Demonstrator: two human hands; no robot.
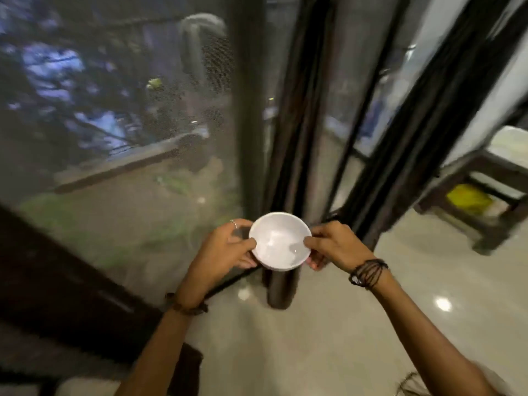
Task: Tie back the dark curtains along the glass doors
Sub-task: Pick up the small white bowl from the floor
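Observation:
A small white bowl (279, 242) is held between both hands, low in the middle of the view. My left hand (225, 250) grips its left rim and my right hand (333, 244) grips its right rim. Just beyond the bowl a gathered dark curtain (297, 132) hangs down to the floor beside the glass door (128, 124). A second gathered dark curtain (423, 132) hangs further right. Neither hand touches a curtain. The whole view is blurred.
A dark wooden table (491, 178) with something yellow (468, 198) under it stands at the right. A dark piece of furniture (57, 281) fills the lower left. Glossy pale floor (343, 324) lies below my arms.

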